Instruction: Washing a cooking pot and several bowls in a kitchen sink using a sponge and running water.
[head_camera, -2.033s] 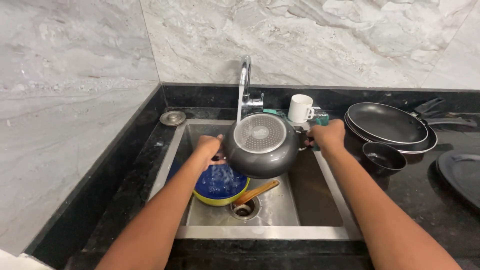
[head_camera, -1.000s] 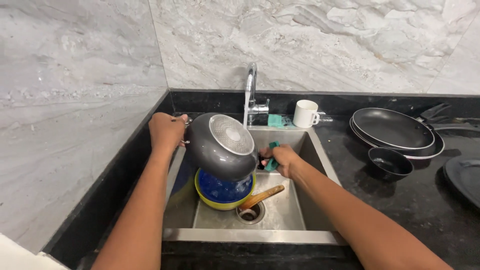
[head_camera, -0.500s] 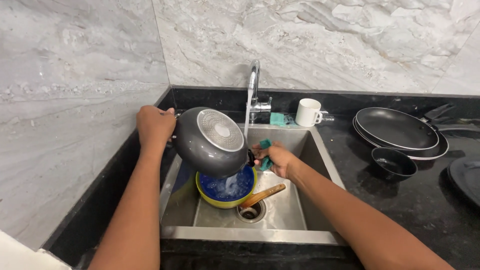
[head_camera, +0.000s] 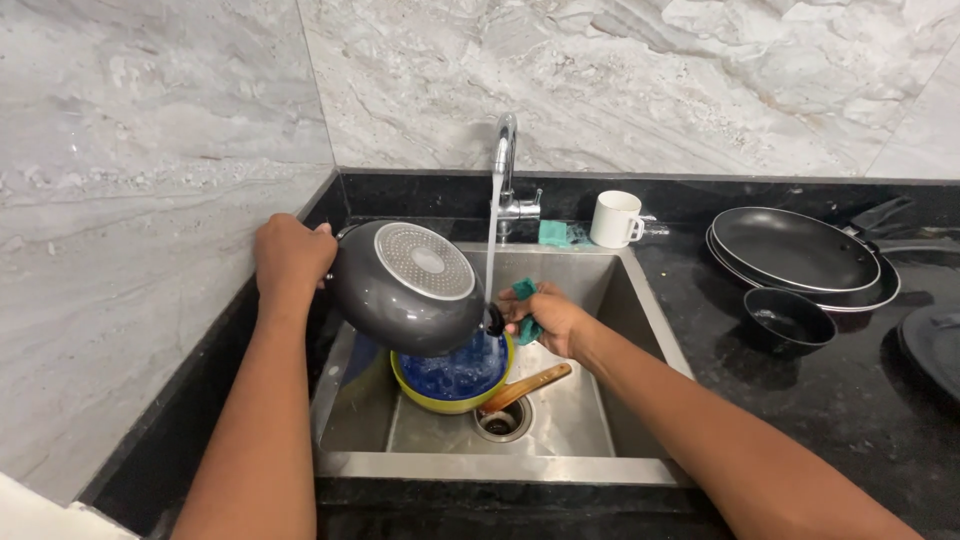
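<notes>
Pan (head_camera: 405, 290) tilted base-up at frame centre so tap water runs off, left hand (head_camera: 290, 255) clenched on its handle, right hand (head_camera: 545, 318) fingers gripping sponge (head_camera: 527, 312) against its rim.

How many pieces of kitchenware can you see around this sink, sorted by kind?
Pans: 4 – grey pan held over the sink, two stacked frying pans, small black pan
Bowls: 1 – yellow bowl
Mugs: 1 – white mug
Wooden utensils: 1 – wooden spoon
Total: 7; a dark piece at the right edge is cut off, uncounted.
</notes>
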